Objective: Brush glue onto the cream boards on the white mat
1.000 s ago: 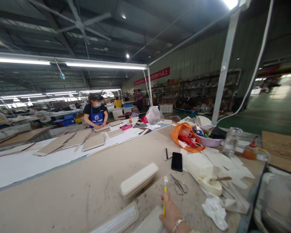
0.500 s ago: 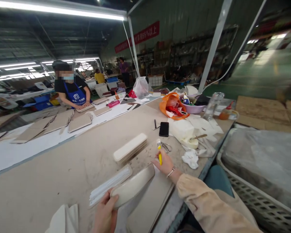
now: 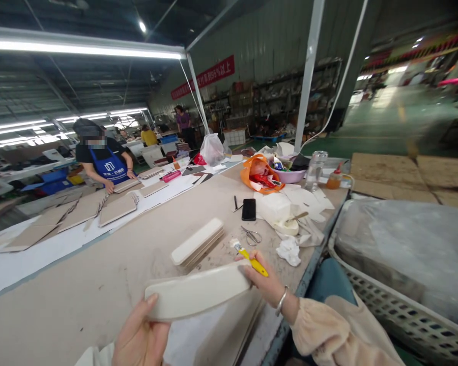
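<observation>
A long cream piece with rounded ends (image 3: 200, 292) is held up between both hands. My left hand (image 3: 141, 330) grips its left end, thumb on top. My right hand (image 3: 265, 279) holds a yellow-handled brush (image 3: 254, 262), its white bristles pointing up and left, while the fingers also touch the piece's right end. Beyond the piece lies a stack of similar cream strips (image 3: 198, 241) on the table (image 3: 110, 269). Scissors (image 3: 252, 235) rest just past the brush. Under the held piece are a white sheet and a flat beige board (image 3: 229, 330).
A phone (image 3: 249, 209), an orange bag (image 3: 259, 175), a white tub (image 3: 286, 223), crumpled tissue (image 3: 289, 251) and a glass jar (image 3: 316, 170) stand at the right. A plastic-covered basket (image 3: 397, 254) is beside the table. Across it, a person (image 3: 107, 157) handles boards.
The cream piece has been raised and turned more level. My right hand has moved to its right end, and the brush now tilts left. The view has shifted right.
</observation>
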`<state>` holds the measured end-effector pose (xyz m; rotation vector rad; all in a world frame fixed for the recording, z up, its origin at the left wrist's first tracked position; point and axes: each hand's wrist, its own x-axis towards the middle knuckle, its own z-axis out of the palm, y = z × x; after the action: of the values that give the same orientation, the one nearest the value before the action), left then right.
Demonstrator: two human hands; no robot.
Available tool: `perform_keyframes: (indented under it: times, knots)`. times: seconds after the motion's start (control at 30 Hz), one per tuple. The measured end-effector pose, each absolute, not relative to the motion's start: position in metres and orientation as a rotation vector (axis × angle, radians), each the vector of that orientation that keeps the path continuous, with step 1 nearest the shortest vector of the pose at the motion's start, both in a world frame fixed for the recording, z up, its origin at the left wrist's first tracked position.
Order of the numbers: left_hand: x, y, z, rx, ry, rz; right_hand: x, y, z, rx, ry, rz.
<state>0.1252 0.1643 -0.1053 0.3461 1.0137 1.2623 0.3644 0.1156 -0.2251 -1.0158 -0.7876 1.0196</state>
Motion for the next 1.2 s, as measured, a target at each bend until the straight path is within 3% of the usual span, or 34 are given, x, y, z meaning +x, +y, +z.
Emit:
perform_keyframes:
  times: [0.33, 1.2]
  knots:
    - [0.140, 0.157, -0.128, 0.196, 0.879, 1.346, 0.368, 0.083, -0.187, -1.124, -0.751, 0.820]
    - [0.175, 0.111, -0.125, 0.182, 0.845, 1.377, 0.393, 0.027, -0.180, -1.221, -0.821, 0.628]
